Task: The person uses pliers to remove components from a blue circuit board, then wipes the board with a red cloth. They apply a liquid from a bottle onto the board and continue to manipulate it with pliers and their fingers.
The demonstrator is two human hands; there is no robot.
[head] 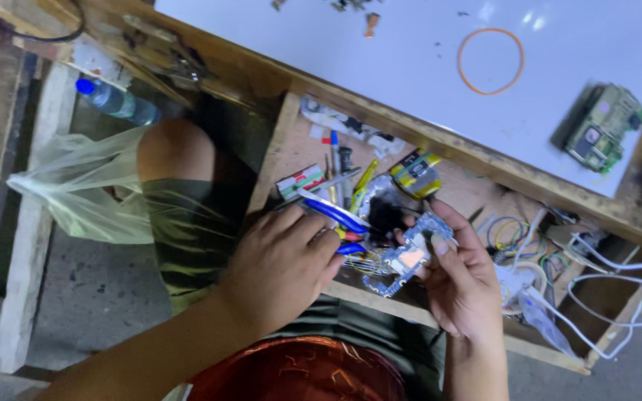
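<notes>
My left hand [280,263] grips a pair of blue-handled pliers [336,217], whose handles stick out past my knuckles toward the open drawer. My right hand [461,276] pinches a small blue circuit board [409,255] between thumb and fingers, holding it tilted just right of the pliers. The pliers' jaws are hidden behind my left hand. Both hands hover over the front edge of a wooden drawer [273,160] full of tools.
The drawer holds pens, screwdrivers, a yellow-black tape roll [414,171], coloured wires and white cables [611,286]. On the white tabletop [380,56] lie an orange rubber band [490,61] and a green circuit board [602,128]. A plastic bottle [117,102] and plastic bag [83,189] sit left.
</notes>
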